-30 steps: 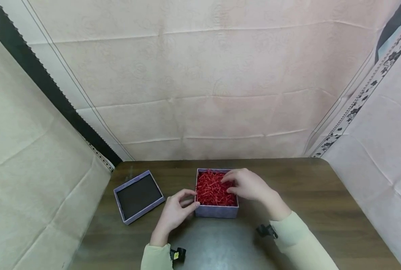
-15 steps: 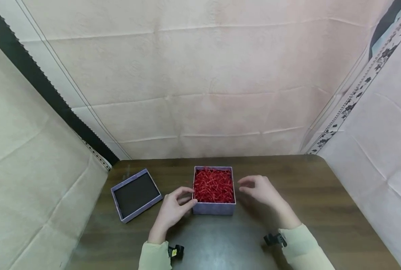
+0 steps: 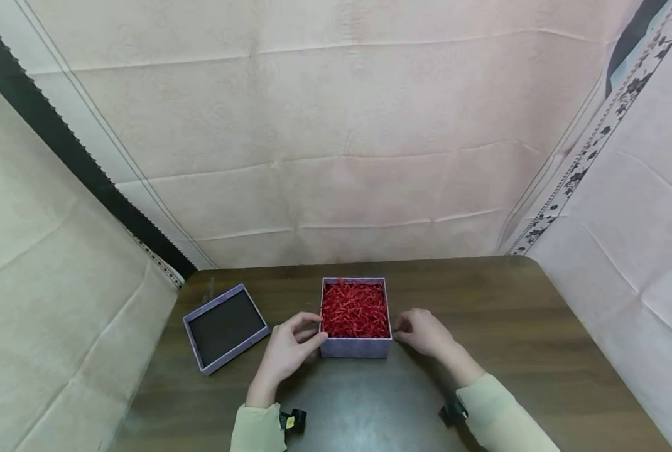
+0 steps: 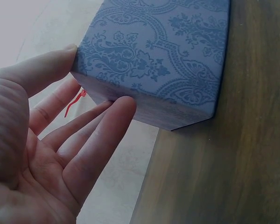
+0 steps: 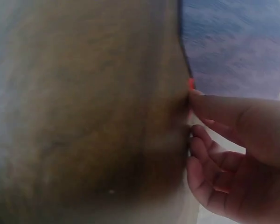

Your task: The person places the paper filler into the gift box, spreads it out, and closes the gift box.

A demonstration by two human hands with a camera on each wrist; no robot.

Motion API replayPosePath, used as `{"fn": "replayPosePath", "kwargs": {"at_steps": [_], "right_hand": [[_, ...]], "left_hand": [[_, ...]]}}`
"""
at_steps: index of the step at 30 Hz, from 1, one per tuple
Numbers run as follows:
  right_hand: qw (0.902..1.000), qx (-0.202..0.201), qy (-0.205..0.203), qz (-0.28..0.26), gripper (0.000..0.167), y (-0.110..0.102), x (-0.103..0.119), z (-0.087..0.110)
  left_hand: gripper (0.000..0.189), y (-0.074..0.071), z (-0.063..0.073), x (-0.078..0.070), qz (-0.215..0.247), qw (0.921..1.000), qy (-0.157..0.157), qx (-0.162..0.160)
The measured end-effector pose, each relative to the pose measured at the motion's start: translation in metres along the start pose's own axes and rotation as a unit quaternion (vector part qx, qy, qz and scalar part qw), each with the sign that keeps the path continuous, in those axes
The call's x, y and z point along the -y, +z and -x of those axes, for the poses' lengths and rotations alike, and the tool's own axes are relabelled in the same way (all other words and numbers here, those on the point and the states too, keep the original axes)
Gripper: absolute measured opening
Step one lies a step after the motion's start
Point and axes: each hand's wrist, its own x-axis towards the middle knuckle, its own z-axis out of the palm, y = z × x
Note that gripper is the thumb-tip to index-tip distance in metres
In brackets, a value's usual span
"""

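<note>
A purple box (image 3: 356,349) with a blue floral pattern holds red shredded paper (image 3: 354,309) up to near its rim. My left hand (image 3: 282,355) touches the box's left side, its thumb at the near corner and fingers (image 4: 105,149) extended along the wall. One loose red strand (image 4: 73,101) hangs at the rim beside those fingers. My right hand (image 3: 423,331) is low on the right of the box, thumb and forefinger together at the table. In the right wrist view a thin red paper strip (image 5: 192,84) sticks out from that pinch.
The box lid (image 3: 227,331), black inside, lies upturned and angled on the left of the wooden table (image 3: 528,351). Pale cloth sheets (image 3: 336,157) hang behind and on both sides. A black wrist camera (image 3: 294,420) sits on the left sleeve.
My right hand has left the red shreds, moved right out of the box, then come down to the table beside it and closed its fingertips. The left hand stays at the box.
</note>
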Motion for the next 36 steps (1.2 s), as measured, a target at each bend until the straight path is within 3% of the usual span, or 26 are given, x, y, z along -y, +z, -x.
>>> {"fn": "replayPosePath", "kwargs": {"at_steps": [10,17,21,28,32,36], "right_hand": [[0.9991,0.02,0.018,0.033,0.016,0.002,0.007,0.0],[0.9976,0.033,0.032,-0.052,0.008,-0.009,-0.002,0.003],[0.995,0.002,0.032,-0.095,0.007,-0.026,-0.001,0.004],[0.9873,-0.073,-0.003,-0.142,0.008,-0.058,0.037,0.005],[0.984,-0.073,-0.038,-0.158,0.006,-0.056,0.062,-0.002],[0.9838,-0.067,-0.095,-0.137,0.005,-0.045,0.085,-0.015]], "left_hand": [[0.031,0.0,-0.001,0.0,0.006,1.0,0.001,-0.003],[0.031,0.0,-0.001,0.0,0.008,1.0,0.004,-0.003],[0.031,0.0,0.0,0.001,0.004,1.0,0.003,-0.003],[0.032,0.0,0.0,0.001,0.003,1.0,0.003,-0.003],[0.033,0.0,0.0,0.001,0.002,1.0,0.006,0.0],[0.033,0.0,0.0,0.001,0.007,1.0,0.005,0.001]]}}
